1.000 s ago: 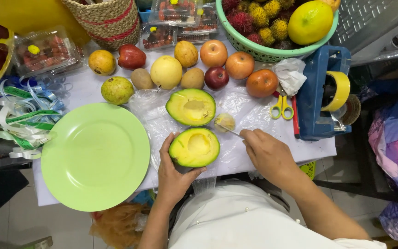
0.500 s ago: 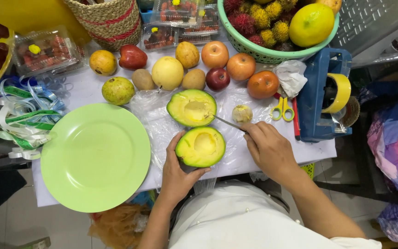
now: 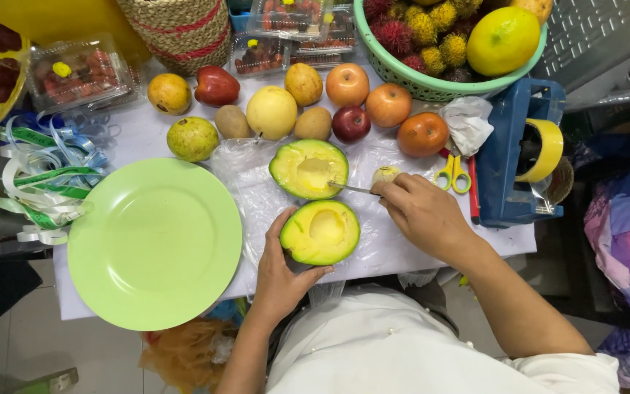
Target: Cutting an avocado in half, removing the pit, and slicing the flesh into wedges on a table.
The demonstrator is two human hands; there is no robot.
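**Avocado halves under both hands**

Head view: I see my left hand point(image 3: 280, 271) cupping the near avocado half point(image 3: 321, 232) on the tabletop point(image 3: 133, 135). My right hand point(image 3: 423, 213) grips a knife point(image 3: 350, 188) whose tip touches the far avocado half point(image 3: 308, 168), beside the green plate point(image 3: 154, 243).

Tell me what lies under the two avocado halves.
Under the far avocado half and the near avocado half, which the left hand cups, lies a clear plastic sheet over the white table cover. The surface beneath that is hidden.
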